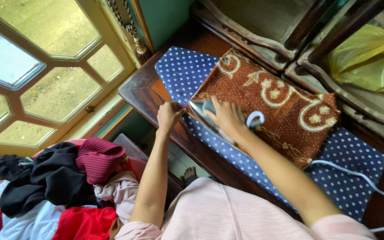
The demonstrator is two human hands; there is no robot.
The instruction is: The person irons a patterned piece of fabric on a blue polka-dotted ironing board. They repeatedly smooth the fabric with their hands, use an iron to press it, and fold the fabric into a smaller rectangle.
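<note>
The right hand is covering most of the iron, leaving only its shiny nose and a curve of pale handle showing, so its controls are staying out of sight. The iron is hiding the near-left edge of the brown patterned cloth, and whether the left hand is pinching that cloth or the blue dotted cover is impossible to tell. The white cord is running off the right edge. The picture's edges are cutting off the yellow plastic bag and the heap of clothes.
</note>
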